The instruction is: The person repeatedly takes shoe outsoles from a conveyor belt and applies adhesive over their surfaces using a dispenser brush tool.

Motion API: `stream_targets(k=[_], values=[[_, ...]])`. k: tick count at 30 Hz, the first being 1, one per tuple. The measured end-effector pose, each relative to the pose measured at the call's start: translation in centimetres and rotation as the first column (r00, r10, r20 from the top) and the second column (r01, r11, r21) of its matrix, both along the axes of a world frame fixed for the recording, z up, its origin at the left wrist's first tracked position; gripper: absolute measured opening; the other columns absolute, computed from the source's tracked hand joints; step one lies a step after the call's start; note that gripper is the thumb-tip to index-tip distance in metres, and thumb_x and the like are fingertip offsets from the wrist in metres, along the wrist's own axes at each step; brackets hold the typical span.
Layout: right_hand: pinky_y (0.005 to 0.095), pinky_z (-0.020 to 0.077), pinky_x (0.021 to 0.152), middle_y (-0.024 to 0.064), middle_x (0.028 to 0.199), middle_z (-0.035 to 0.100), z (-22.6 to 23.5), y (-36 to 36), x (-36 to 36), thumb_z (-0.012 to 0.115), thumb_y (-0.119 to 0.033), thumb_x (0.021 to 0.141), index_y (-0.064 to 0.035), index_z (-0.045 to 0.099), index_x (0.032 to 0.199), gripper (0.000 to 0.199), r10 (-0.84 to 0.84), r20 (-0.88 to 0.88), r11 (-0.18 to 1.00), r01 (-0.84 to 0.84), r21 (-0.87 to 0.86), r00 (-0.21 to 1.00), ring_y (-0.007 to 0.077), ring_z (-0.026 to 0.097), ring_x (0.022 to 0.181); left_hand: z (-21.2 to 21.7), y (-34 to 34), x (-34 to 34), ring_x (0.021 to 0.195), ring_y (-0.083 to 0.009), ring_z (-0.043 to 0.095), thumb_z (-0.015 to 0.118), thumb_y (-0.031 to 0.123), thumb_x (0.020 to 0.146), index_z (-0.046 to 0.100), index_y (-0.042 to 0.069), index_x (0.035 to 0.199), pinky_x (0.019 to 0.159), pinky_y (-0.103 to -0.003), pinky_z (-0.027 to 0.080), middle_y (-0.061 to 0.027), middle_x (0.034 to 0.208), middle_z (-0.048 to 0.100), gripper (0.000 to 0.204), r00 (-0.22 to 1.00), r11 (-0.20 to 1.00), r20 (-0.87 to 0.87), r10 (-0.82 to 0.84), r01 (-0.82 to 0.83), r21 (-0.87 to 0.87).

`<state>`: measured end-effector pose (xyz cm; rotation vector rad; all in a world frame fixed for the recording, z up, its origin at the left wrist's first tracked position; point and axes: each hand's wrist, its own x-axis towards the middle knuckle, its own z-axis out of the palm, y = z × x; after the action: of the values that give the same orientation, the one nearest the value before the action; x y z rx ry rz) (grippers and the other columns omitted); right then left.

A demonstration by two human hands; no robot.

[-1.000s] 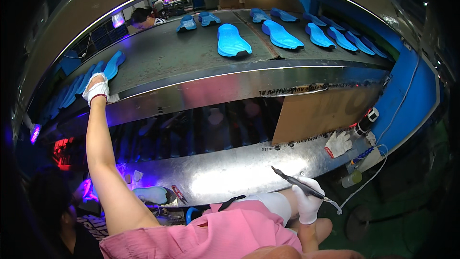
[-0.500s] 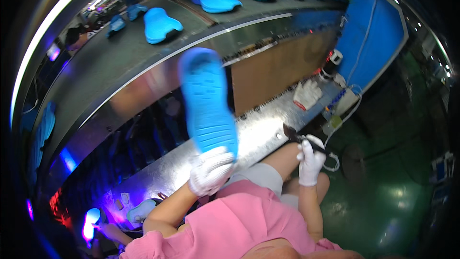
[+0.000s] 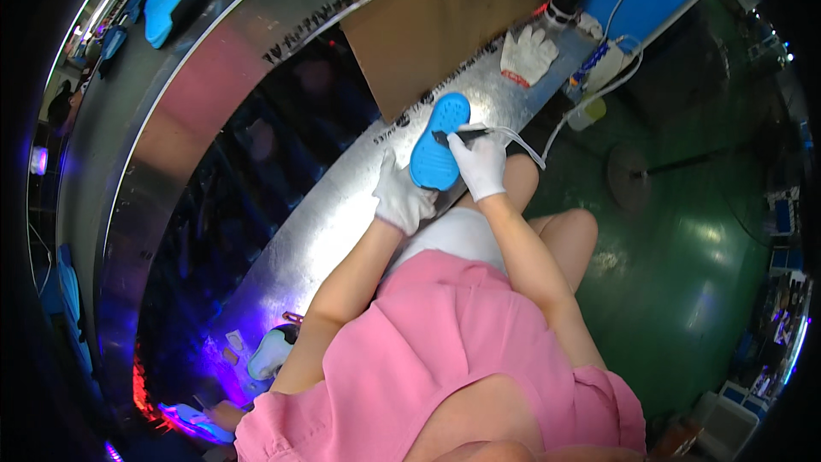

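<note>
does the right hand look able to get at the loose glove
Probably yes: the glove lies uncovered just beyond the right hand, though that hand holds a black tool.

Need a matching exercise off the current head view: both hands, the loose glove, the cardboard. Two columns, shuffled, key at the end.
Column 1
1. left hand
2. loose glove
3. right hand
4. cardboard sheet

Column 2
A. holding a dark tool
B. brown, with a large faint marking
C. gripping the near end of the blue sole
D. white with a red cuff edge, lying on the metal ledge

Pairs: 1-C, 2-D, 3-A, 4-B
</note>
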<state>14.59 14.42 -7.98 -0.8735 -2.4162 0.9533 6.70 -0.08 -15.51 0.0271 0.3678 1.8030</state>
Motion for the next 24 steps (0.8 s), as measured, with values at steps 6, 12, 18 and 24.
stream_targets(k=[6,12,18,24], values=[[0.0376,0.0516,0.070,0.0117,0.078,0.068,1.5,-2.2,3.9,0.066,-0.026,0.080,-0.0093,0.061,0.089,0.019,0.158,-0.129,0.986,-0.163,-0.028,0.979,0.0298,0.066,0.075,3.3,2.8,2.2,0.108,-0.0326,0.056,0.015,0.065,0.093,0.041,0.011,0.137,0.087,-0.050,0.049,-0.0173,0.126,0.053,0.074,0.983,0.967,0.131,0.129,-0.096,-0.236],[0.0314,0.0506,0.063,0.0094,0.082,0.066,5.8,-0.5,4.3,0.070,-0.013,0.077,-0.0064,0.066,0.087,0.013,0.139,-0.372,0.965,-0.042,0.259,0.918,0.0232,0.065,0.070,7.7,3.1,5.1,0.108,-0.0297,0.058,0.028,0.056,0.096,0.044,0.007,0.134,0.093,-0.042,0.048,-0.0159,0.125,0.055,0.064,0.979,0.953,-0.018,0.202,-0.201,-0.226],[0.0309,0.0503,0.060,0.0101,0.076,0.065,9.1,-1.1,4.6,0.074,-0.021,0.074,-0.0068,0.066,0.082,0.018,0.010,-0.305,0.997,-0.033,-0.071,0.952,0.0245,0.065,0.068,8.0,2.7,4.6,0.099,-0.0242,0.064,0.036,0.035,0.100,0.051,0.005,0.124,0.085,-0.037,0.054,-0.0140,0.118,0.060,0.042,0.911,0.937,-0.241,0.335,-0.349,-0.017],[0.0313,0.0501,0.067,0.0100,0.081,0.065,8.4,-3.7,5.9,0.071,-0.012,0.077,-0.0055,0.065,0.088,0.014,0.377,-0.320,0.921,-0.317,0.225,0.869,0.0224,0.065,0.071,7.8,3.2,5.9,0.115,-0.0311,0.052,0.040,0.061,0.090,0.038,0.004,0.135,0.101,-0.044,0.042,-0.0206,0.129,0.048,0.073,0.974,0.916,-0.042,0.225,-0.196,0.351]])
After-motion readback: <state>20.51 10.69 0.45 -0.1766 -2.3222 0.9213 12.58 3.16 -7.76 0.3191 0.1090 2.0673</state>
